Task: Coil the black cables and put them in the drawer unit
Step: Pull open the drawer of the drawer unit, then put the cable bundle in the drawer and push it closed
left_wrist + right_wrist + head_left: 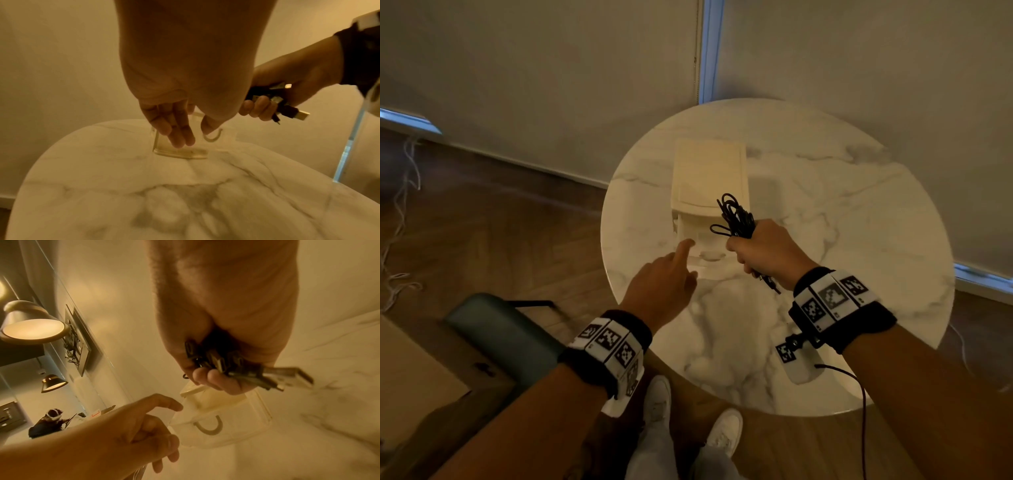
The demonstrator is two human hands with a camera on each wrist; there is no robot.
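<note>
A bundle of coiled black cables (736,216) sticks up out of my right hand (763,253), which grips it in a fist just above the front of the pale translucent drawer unit (709,171). Plug ends, one of them a USB plug (292,376), poke out below the fist. My left hand (678,260) holds nothing; its index finger points at the unit's lower drawer, close to the curved handle (208,426). In the left wrist view the fingers (180,138) hang loosely in front of the drawer unit (180,151). Whether they touch it I cannot tell.
The unit stands near the middle of a round marble table (842,205) close to a wall. A teal chair (500,335) is at the lower left, and a white cord (400,212) lies on the wooden floor. My shoes (722,435) are below the table's near edge.
</note>
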